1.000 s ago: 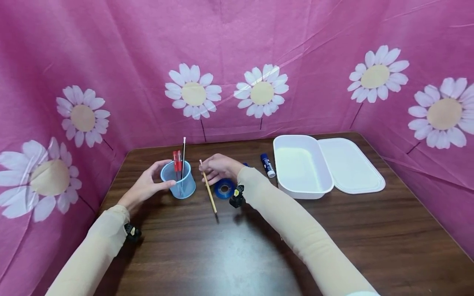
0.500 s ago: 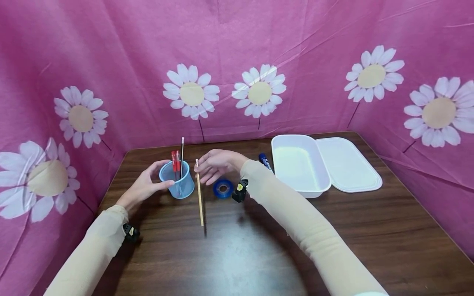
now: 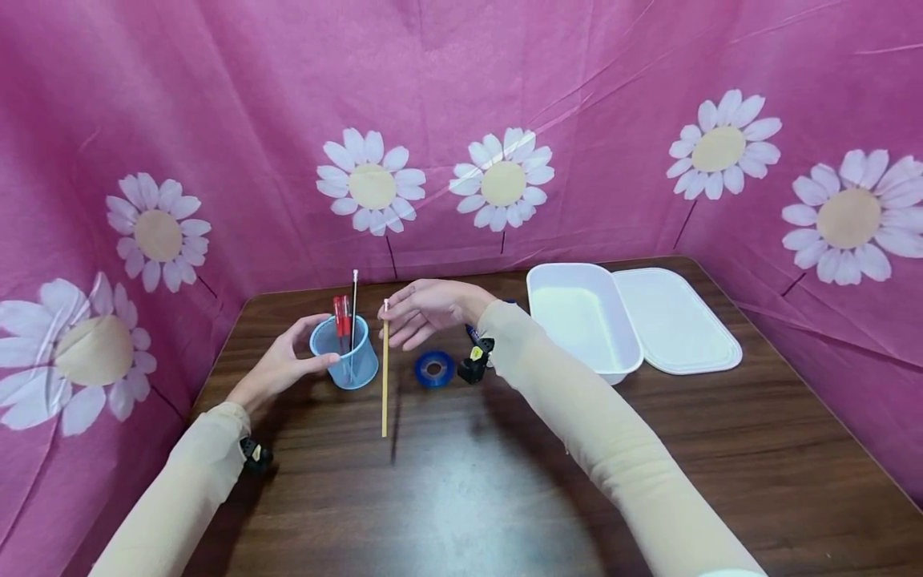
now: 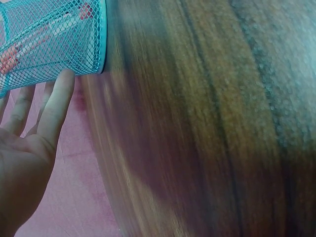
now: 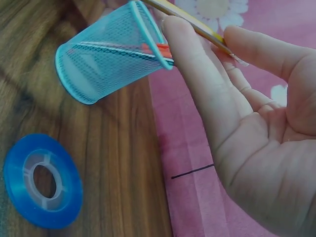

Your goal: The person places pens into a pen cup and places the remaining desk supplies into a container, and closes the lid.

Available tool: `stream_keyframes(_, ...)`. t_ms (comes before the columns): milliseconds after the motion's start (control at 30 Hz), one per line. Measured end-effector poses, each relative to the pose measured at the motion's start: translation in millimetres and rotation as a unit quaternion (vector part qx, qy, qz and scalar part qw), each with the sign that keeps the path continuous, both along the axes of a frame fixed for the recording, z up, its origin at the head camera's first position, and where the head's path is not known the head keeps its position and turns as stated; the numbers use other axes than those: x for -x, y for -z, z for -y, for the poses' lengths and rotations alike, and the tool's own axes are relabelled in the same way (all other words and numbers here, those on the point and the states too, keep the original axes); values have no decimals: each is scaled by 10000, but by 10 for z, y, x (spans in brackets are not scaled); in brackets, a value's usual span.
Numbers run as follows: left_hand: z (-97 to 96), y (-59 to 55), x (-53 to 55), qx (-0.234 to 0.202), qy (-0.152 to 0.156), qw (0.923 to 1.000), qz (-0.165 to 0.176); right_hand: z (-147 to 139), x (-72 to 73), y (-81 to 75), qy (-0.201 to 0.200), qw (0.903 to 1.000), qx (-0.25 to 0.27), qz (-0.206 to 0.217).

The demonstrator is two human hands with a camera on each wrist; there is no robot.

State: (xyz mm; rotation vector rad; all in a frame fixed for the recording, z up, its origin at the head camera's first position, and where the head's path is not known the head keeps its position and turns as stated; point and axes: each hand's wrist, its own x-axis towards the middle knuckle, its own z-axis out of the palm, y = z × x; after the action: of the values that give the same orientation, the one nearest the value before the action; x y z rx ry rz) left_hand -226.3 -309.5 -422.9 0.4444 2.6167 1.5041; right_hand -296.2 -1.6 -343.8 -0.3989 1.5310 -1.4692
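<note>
right hand: i see thumb and forefinger pinching a yellow pencil close to its pale-ended top, other fingers loosely spread. the pencil hangs just beside the mesh cup, outside it, on the right hand's side; its lower end sits apart from its shadow on the table.

left hand: holding that light blue cup, thumb on the near side, fingers round the far one. cup stands upright on the wood. inside i note red pens and a dark pencil with a white end, poking well above the rim.

further out: a roll of blue tape lies flat near the right hand. a dark blue item is mostly hidden by that wrist; i cannot tell what.

beyond the right sleeve: white box, its lid lying just beside it. brown table; pink daisy cloth behind.
</note>
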Motion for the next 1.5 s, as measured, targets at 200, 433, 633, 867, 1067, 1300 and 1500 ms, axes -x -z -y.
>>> stream_keyframes(200, 11, 16, 7, 11, -16, 9999, -165, -4, 0, -105, 348, 9990, 254, -147)
stream_keyframes(433, 7, 3, 13, -12, 2, 9997, -247, 10, 14, -199, 992, 9905, 903, -286)
stream_keyframes(633, 5, -13, 5, -76, 67, 9998, -144, 22, 16, -259, 1527, 9794, 1274, -366)
stream_keyframes(867, 11, 17, 12, -150, 74, 9999, -14, 33, 41, -257, 1943, 9700, 1401, -403)
stream_keyframes(1067, -10, -9, -7, -213, 33, 9996, 201, 22, 58, -279, 2563, 9559, 1380, -391)
stream_keyframes(1300, -2, -8, -16, -295, 37, 9993, 213, 37, 52, -227, 2749, 9527, 1177, -552)
stream_keyframes(1500, 8, 5, -8, -193, 24, 9997, 135, 92, 44, -173, 2481, 9607, 1042, -686)
